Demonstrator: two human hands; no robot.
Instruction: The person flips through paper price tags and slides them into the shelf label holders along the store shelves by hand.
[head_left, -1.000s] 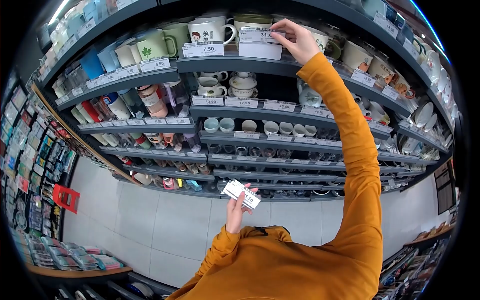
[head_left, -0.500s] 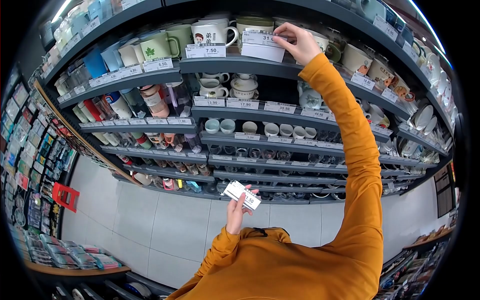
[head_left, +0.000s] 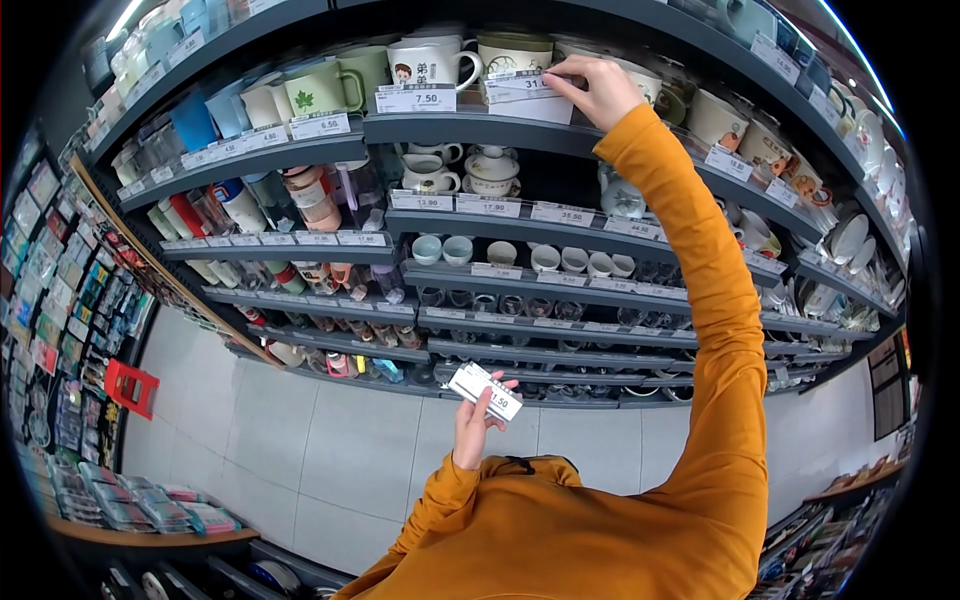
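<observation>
My right hand (head_left: 598, 92) is raised to the upper shelf edge, thumb and fingers pinching the right end of a price label (head_left: 518, 86). This label overlaps a white card (head_left: 530, 108) on the shelf front, and a cup with a green rim (head_left: 515, 54) stands behind it. Left of it are a white mug with a cartoon figure (head_left: 424, 66) and a 7.50 label (head_left: 416, 100). Low in front of my body, my left hand (head_left: 474, 425) holds a small stack of price labels (head_left: 485, 391).
Shelves of cups, teapots and bowls span the front, with a green mug (head_left: 325, 88) at upper left. A red stool (head_left: 131, 388) stands on the floor at the left. Packaged goods (head_left: 130, 503) lie on a lower-left shelf.
The label at my right hand has moved slightly down and now tilts across the white card, showing more of the cup behind. My left hand stays nearly still with its labels.
</observation>
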